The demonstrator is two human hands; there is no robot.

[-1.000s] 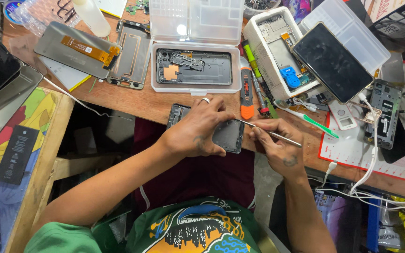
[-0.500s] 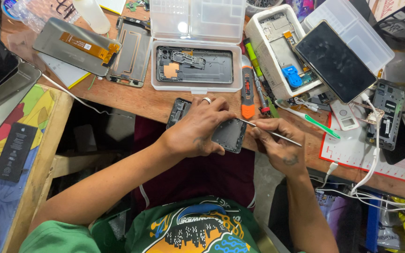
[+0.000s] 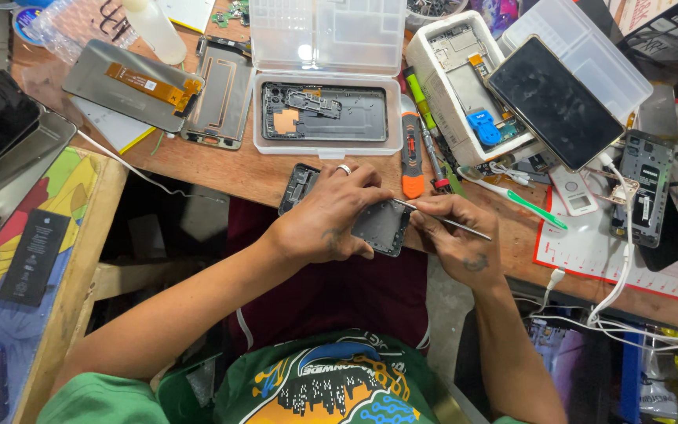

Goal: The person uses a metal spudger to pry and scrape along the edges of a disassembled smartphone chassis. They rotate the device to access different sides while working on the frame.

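Head cam looking straight down at a pretty cluttered wooden tabletop, worn and brownish with a rough front edge. The left hand, ring on one finger, has its grip wrapped over a dark phone frame, a flat rectangular slab with a dull grey matte face, held right at the tabletop's near edge, partly over the person's lap. The right hand pinches a thin shiny metal tool, grip closed tight around it, with the tip touching the top right corner of the frame. Just behind the hands there's a clear plastic case with its lid flipped up, and another black phone shell lying flat inside, copper-coloured patch showing. Beside the case lies an orange-handled screwdriver, glossy plastic, with a green toothbrush further right. To the left, a grey display panel lies face down with an orange flex ribbon across it, next to a bare metal midframe. On the right, a white box holds a gutted phone, and a black glass screen leans across it, smooth and reflective. White cables trail over a white and red work mat.
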